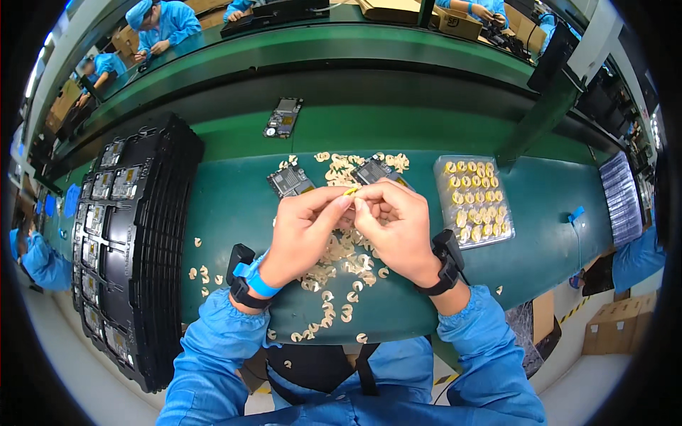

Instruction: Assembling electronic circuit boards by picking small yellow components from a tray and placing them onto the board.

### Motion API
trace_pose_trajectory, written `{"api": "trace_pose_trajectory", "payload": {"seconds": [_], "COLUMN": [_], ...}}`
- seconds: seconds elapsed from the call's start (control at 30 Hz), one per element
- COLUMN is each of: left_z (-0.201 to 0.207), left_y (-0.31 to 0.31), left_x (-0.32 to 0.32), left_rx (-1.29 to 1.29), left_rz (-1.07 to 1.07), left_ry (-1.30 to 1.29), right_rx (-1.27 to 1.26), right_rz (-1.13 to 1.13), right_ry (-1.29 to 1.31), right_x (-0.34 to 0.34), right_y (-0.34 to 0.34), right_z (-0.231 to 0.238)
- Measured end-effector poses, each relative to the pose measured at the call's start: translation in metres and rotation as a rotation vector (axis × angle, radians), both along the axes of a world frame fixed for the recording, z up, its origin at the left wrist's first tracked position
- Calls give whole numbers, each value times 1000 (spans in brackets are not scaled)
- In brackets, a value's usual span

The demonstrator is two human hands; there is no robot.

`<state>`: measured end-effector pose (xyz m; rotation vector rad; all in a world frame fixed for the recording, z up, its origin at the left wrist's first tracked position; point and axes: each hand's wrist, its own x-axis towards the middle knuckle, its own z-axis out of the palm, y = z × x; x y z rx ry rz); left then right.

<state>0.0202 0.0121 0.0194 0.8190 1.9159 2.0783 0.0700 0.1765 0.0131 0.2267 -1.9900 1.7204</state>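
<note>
My left hand (pixel 304 226) and my right hand (pixel 395 221) meet over the middle of the table. Between their pinched fingertips is a small yellow-rimmed disc (pixel 350 192), which looks like a coin cell; the fingers cover most of it. Behind my left hand lies a circuit board (pixel 290 182), and another circuit board (pixel 376 171) is behind my right hand, partly hidden by it. Cream-coloured paper scraps (pixel 341 266), many of them C-shaped, are strewn under and around both hands. To the right, a clear plastic tray (pixel 458 226) holds rows of similar yellow-rimmed discs.
Stacked black trays (pixel 153 206) with circuit boards stand at the left. A third circuit board (pixel 283 118) lies on the far green ledge. At the right are stacked clear trays (pixel 620 199) and a blue-tagged cord (pixel 575 214). Co-workers (pixel 167 28) in blue sit beyond the ledge.
</note>
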Motion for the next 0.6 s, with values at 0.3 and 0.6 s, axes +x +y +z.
{"api": "trace_pose_trajectory", "payload": {"seconds": [0.3, 0.6], "left_z": [-2, -11], "left_y": [-12, -12], "left_x": [-15, -14], "left_rx": [106, 7], "left_rz": [142, 95], "left_ry": [-64, 185], "right_rx": [-61, 207], "right_rz": [-67, 21], "right_ry": [-81, 94], "right_x": [1, 0], "right_y": [13, 8], "right_z": [-9, 9]}}
